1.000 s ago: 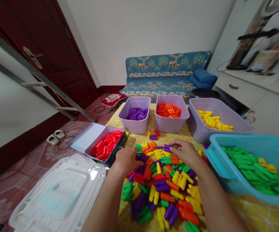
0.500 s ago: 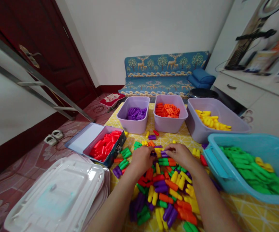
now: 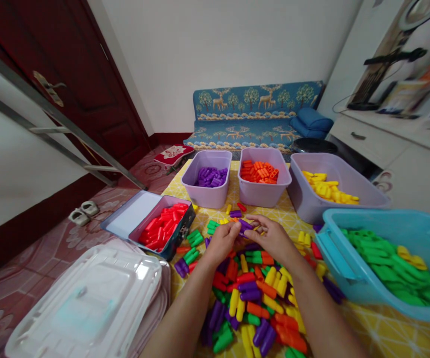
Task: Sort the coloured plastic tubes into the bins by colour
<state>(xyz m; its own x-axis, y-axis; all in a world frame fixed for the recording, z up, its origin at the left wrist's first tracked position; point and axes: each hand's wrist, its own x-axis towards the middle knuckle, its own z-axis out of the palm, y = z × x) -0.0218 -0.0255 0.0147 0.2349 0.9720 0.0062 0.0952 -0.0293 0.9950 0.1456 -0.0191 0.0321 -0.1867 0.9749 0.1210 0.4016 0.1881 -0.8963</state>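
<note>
Between my two hands, above the far end of a mixed heap, is a purple plastic toy block [image 3: 244,226] shaped like joined rounded tubes. My left hand [image 3: 222,242] pinches its left side between thumb and fingers. The fingers of my right hand [image 3: 271,238] close on its right side; a yellow bit shows by them, and I cannot tell if it is held. Below lies the heap of toy blocks [image 3: 257,286] in purple, yellow, orange, red and green. A loose purple block [image 3: 235,213] and a small red one [image 3: 241,206] lie just beyond my fingers.
Behind the heap stand lilac bins of purple [image 3: 207,196], orange [image 3: 261,191] and yellow blocks [image 3: 330,191]. A turquoise bin [image 3: 334,248] of green blocks, with some yellow, is at right. Left are an open tin [image 3: 185,223] of red blocks and stacked lids [image 3: 88,298].
My hands have drawn together and lifted slightly off the heap. The purple block is now between them, where before each hand was apart, reaching among the blocks.
</note>
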